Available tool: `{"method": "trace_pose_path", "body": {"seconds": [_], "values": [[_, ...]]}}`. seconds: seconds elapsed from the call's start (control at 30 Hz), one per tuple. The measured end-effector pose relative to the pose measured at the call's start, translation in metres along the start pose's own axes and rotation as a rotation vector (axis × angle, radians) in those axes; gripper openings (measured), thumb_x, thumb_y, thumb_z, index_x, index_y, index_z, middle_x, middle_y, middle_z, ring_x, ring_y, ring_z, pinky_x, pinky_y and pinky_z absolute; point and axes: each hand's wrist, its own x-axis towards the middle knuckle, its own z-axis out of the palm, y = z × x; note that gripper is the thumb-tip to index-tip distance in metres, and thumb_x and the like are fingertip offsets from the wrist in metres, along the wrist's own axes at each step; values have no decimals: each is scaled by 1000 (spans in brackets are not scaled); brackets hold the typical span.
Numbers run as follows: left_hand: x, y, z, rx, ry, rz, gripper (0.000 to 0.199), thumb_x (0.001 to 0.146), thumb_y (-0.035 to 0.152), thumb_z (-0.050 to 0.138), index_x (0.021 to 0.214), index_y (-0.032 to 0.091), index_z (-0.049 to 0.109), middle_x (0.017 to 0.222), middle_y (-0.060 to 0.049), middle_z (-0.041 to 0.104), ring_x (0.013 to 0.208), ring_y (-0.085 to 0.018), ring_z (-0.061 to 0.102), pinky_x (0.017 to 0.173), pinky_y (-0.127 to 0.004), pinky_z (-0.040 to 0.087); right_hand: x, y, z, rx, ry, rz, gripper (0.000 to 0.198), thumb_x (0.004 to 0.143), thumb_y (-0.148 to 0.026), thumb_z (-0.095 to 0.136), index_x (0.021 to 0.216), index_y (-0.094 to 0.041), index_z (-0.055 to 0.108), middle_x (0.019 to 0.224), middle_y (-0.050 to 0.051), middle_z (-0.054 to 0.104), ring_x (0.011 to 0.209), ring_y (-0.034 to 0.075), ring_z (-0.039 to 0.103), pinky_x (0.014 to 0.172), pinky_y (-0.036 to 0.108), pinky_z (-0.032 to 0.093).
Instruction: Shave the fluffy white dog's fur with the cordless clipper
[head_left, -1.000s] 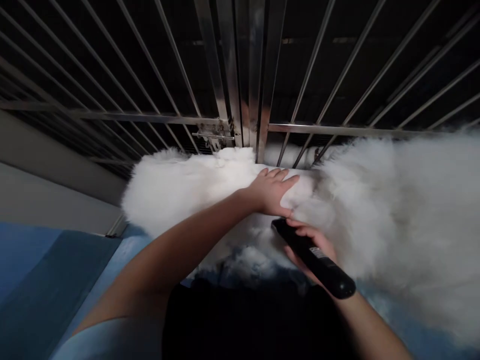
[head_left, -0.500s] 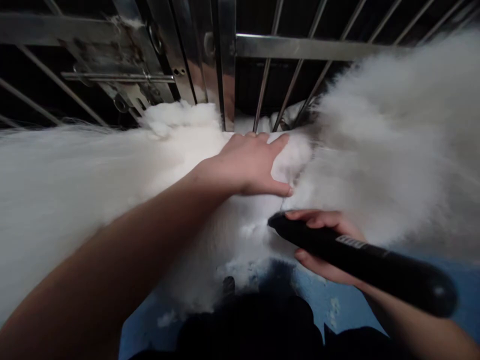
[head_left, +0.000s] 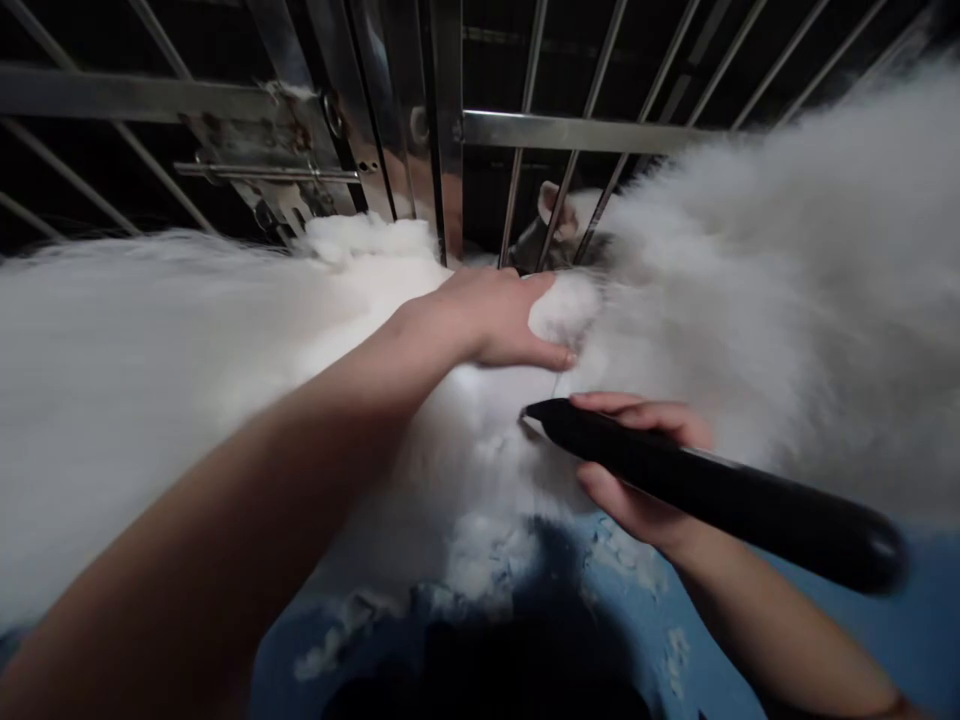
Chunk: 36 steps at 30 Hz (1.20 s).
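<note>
A white, long-furred animal [head_left: 720, 310] lies across the view, with a shorn strip of short coat in the middle. My left hand [head_left: 502, 318] presses on that strip with fingers spread and the thumb stretched to the right. In my right hand [head_left: 645, 480] is a black electric hair clipper [head_left: 705, 490], gripped between thumb and fingers. Its narrow head meets the fur just below my left thumb. Cut fur [head_left: 487, 550] hangs in loose clumps beneath the clipper's tip.
Behind the animal stands a metal barred cage [head_left: 577, 132] with a sliding bolt latch [head_left: 270, 174]. Between the bars shows part of another animal, with a pinkish ear [head_left: 551, 200]. Tufts of fur lie on the blue surface [head_left: 847, 640] below.
The clipper's tip has shifted slightly left and up along the fur. My left hand stays pressed on the coat. The ear behind the bars has come into view.
</note>
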Motion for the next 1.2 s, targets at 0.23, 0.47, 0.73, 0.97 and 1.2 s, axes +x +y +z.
{"method": "trace_pose_path", "body": {"seconds": [0.23,0.47,0.73,0.97,1.2], "values": [[2,2,-1,18,-21,-20,98,71,77,61,152,29,33,138,-9,57,125,-37,52,104,-50,39,-6,13,1,-54,-224,-88,46,68,-20,81,106,-33,58,110,2,75,94,25,76,77,42,64],[9,3,-7,13,-89,-37,105,68,86,52,153,28,30,136,-12,57,120,-38,55,98,-47,42,-6,16,10,-54,-92,-72,43,73,-22,78,108,-31,55,112,4,74,99,25,75,81,42,64],[13,3,-9,-22,-102,-62,104,65,91,46,149,32,37,130,-10,63,117,-38,57,95,-46,44,-10,17,2,47,-57,-183,46,77,-20,78,115,-28,54,120,6,72,107,22,72,89,37,63],[10,4,-11,-23,-109,-67,103,68,85,51,153,32,31,136,-9,60,123,-37,54,100,-46,41,-18,31,16,-35,-178,-295,47,77,-30,81,115,-27,54,115,9,74,99,24,75,76,36,67],[11,3,-10,1,-82,-56,102,68,86,50,150,29,37,133,-10,62,120,-37,56,98,-45,42,-22,33,24,-70,-81,-263,44,80,-32,78,115,-26,51,115,9,73,99,25,75,79,41,66]]}}
